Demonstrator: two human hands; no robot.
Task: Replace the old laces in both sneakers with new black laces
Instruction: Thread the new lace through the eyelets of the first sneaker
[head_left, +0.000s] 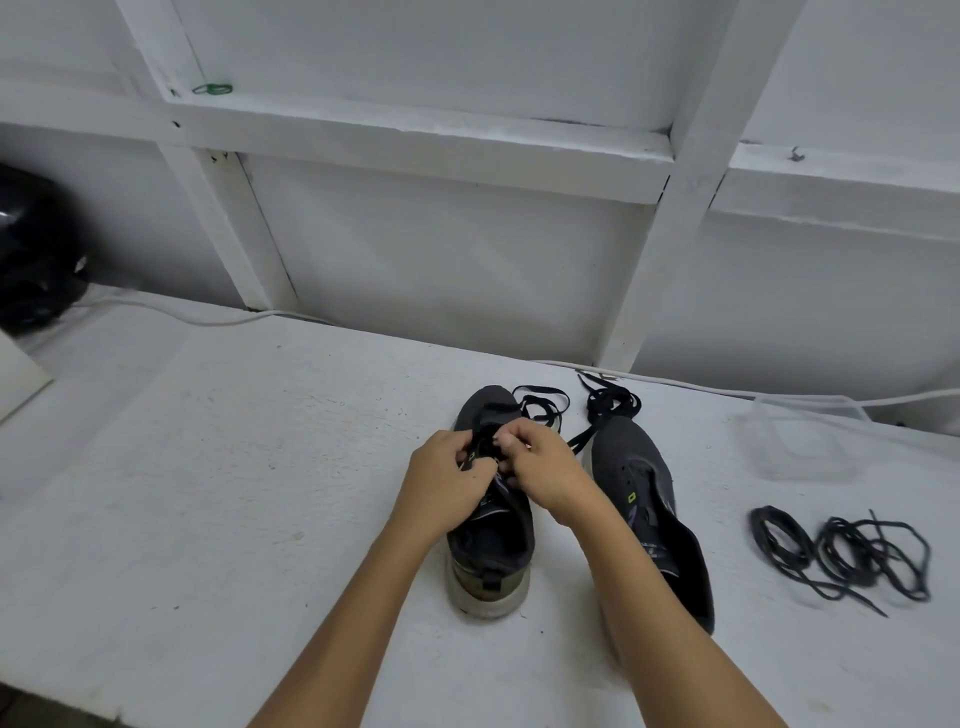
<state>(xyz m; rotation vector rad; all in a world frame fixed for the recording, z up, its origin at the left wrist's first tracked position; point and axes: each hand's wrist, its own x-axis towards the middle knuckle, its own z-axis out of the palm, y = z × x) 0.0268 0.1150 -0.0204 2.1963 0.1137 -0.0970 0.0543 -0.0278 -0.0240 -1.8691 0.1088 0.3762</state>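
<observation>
Both hands, left (448, 470) and right (540, 462), are pinching a lace (485, 441) over the left sneaker's (491, 519) tongue, close together, I judge to feed it through an eyelet. I am keeping that sneaker heel-toward-me for reach. Beside it the second sneaker (649, 514) is lying unlaced; loose laces (613, 402) are trailing behind, coiled laces (841, 553) are sitting right on the desk (234, 467), clear of my arms.
</observation>
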